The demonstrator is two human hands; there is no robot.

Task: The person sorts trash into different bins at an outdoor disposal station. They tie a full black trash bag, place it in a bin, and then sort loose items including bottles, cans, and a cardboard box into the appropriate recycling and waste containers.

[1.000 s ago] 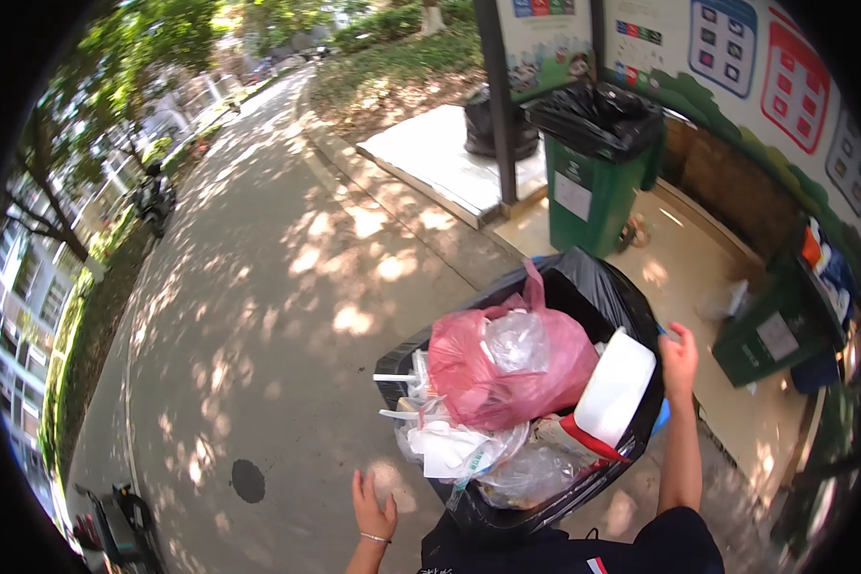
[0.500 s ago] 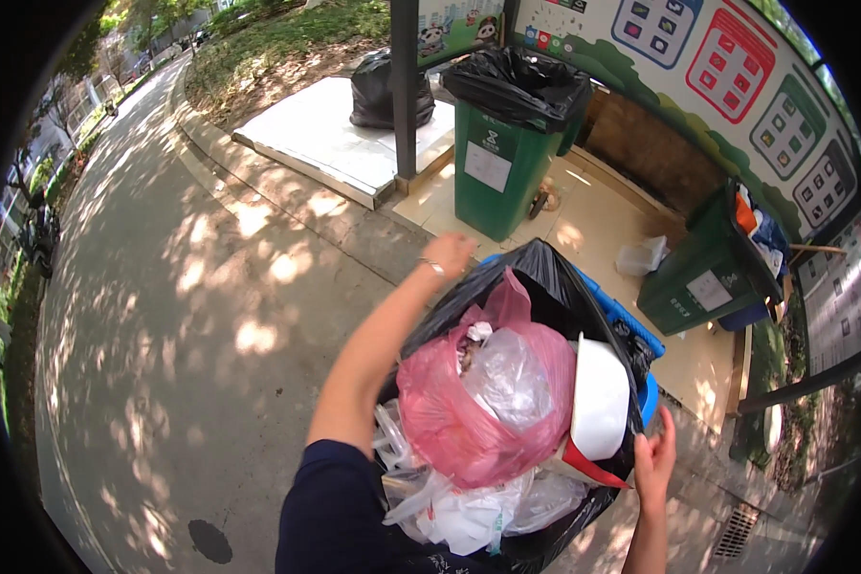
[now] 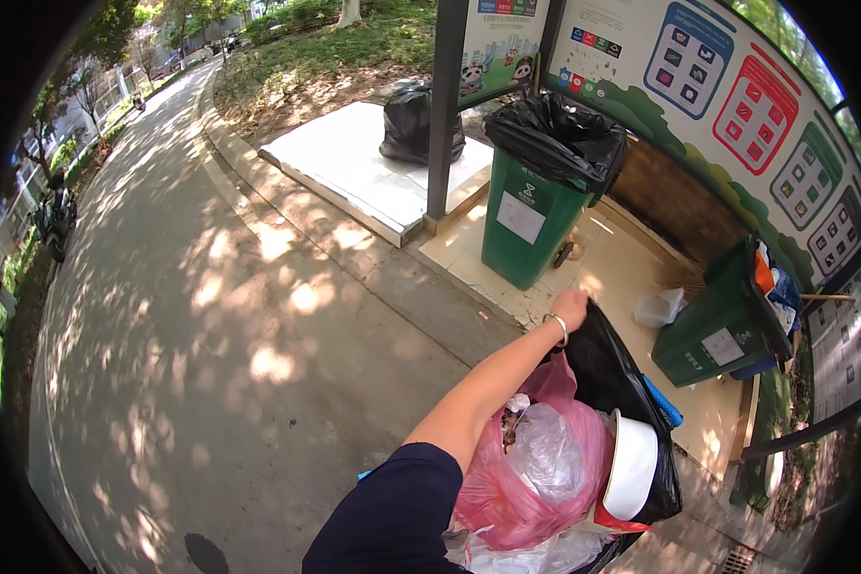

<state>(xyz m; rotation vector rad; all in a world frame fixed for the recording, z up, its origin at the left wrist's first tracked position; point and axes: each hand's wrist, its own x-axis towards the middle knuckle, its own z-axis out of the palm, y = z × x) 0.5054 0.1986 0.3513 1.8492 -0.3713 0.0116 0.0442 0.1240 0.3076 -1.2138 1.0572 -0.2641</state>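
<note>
My left hand (image 3: 571, 311), with a bracelet at the wrist, is closed on the far rim of a black bin liner (image 3: 607, 356) and holds it up. The liner lines a bin whose blue edge (image 3: 664, 402) shows only in part. Inside it rests a pink plastic bag (image 3: 496, 490) with a clear plastic bag (image 3: 548, 454) in its mouth. Beside them, on the right, a white container (image 3: 631, 466) stands tilted above a red-edged piece (image 3: 622, 522). White plastic bags (image 3: 536, 557) fill the near side. My right hand is out of view.
Beyond stands a green wheeled bin (image 3: 531, 225) with a black liner; a fuller green bin (image 3: 703, 340) is at the right. A clear plastic tub (image 3: 658, 308) lies between them. A dark post (image 3: 443, 115), a tied black bag (image 3: 421, 124) and a signboard (image 3: 737, 57) stand behind.
My left hand has closed on the liner's far rim and raised it. My right hand has left the view. The lined bin appears lower and further right.
</note>
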